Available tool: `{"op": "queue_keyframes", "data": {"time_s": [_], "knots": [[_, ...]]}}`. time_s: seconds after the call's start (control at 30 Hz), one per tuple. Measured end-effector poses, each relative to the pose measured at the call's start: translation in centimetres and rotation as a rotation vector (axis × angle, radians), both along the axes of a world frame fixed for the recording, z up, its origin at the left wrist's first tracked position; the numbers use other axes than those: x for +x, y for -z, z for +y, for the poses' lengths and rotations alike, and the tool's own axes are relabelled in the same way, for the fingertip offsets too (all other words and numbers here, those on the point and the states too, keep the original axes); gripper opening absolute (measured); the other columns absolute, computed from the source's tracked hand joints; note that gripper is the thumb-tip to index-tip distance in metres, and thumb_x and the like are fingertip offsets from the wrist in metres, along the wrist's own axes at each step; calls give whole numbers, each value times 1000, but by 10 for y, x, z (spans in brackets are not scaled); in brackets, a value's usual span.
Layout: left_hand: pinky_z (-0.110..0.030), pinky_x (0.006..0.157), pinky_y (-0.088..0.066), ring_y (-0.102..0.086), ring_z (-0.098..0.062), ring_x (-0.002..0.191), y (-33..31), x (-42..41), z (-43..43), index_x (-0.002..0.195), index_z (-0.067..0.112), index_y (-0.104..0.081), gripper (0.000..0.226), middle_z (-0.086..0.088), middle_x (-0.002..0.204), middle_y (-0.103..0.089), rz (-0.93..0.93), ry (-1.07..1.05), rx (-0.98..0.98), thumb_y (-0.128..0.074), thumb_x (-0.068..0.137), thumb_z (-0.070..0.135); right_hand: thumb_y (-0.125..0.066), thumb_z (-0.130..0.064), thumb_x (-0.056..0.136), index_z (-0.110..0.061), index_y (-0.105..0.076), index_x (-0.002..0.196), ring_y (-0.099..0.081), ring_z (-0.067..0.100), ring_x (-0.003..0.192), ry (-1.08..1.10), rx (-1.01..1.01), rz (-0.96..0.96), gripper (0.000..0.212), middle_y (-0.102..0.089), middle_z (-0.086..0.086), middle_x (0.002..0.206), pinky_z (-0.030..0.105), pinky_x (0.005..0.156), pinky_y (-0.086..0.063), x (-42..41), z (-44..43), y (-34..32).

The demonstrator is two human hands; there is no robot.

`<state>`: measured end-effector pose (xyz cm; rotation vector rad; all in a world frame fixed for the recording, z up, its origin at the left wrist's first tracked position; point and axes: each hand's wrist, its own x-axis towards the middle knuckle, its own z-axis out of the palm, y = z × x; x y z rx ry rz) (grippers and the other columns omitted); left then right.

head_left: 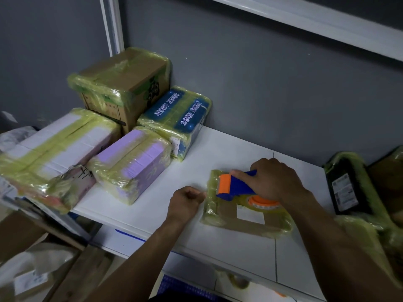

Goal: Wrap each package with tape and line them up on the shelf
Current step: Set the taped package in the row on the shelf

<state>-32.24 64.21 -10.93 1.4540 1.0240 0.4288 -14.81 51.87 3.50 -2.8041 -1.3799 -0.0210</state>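
Right hand (275, 179) presses tape dispenser (237, 186) onto white-labelled flat package (246, 216), writing illegible.

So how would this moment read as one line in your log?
right hand | runs tape dispenser over flat brown package | left hand at its edge | on shelf
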Motion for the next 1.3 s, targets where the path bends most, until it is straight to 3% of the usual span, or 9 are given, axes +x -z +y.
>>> {"op": "queue_keyframes", "data": {"time_s": [0.13,0.27,0.37,0.5,0.67,0.8,0.93,1.1,1.3], "knots": [[-32,82,-55,-67,-13,87,-1,-3,2,91,19,-69,31,6,91,-71,54,14,91,-86,78,43,-22,-96,75,-28,-56,87,-58,10,72,-35,148,31,76,-61,-12,80,30,61,-45,-1,2,2],[-24,76,-55,-70,-14,82,-7,-3,-10,84,17,-76,9,6,83,-75,-156,-5,178,-73,93,19,-41,-82,88,-30,-53,83,-56,10,77,-104,284,5,54,-58,-13,84,32,65,-48,-3,4,5],[-30,82,-57,-72,-18,90,-18,-3,-18,90,18,-79,38,1,89,-77,-213,87,-32,-56,102,45,-30,-82,88,-31,-57,65,-54,10,67,-84,323,-30,62,-57,-12,73,29,61,-45,-6,3,6],[-12,74,-52,-70,-3,100,-20,-13,-22,110,37,-77,18,15,107,-76,-363,226,-62,-73,94,29,-19,-79,92,-25,-48,54,-51,9,56,-58,261,-54,72,-48,-9,60,35,63,-54,-8,-2,1],[-9,78,-51,-70,-1,103,-22,-12,-21,118,40,-74,42,19,110,-75,-416,239,91,-62,96,6,-36,-81,89,-34,-78,107,-63,5,104,-160,213,204,65,-69,-18,117,35,92,-54,-5,-17,-8],[-10,82,-53,-67,5,106,-23,-12,4,104,65,-67,60,31,110,-71,-409,155,199,-58,99,7,-58,-74,84,-50,-39,151,-48,1,127,-245,53,418,73,-40,-31,140,31,103,-48,2,-35,-7],[-29,95,-55,-67,-2,112,-15,-13,28,117,58,-67,50,23,118,-71,-356,241,288,-53,101,13,-58,-57,98,-44,-32,156,-49,3,125,-327,137,401,65,-36,-25,141,36,101,-52,-6,-32,6],[-11,95,-48,-61,4,119,-3,-20,33,140,57,-49,51,30,128,-64,-272,378,316,-68,94,44,-59,-52,98,-46,-50,142,-46,-5,129,-348,335,428,45,-34,-35,147,30,102,-51,-7,-29,17],[-23,99,-51,-65,-8,119,9,-24,36,143,38,-56,51,16,129,-68,-340,392,310,-72,94,42,-60,-55,92,-38,-58,138,-52,-4,128,-388,387,418,49,-48,-32,142,27,104,-50,-12,-24,16]]}}
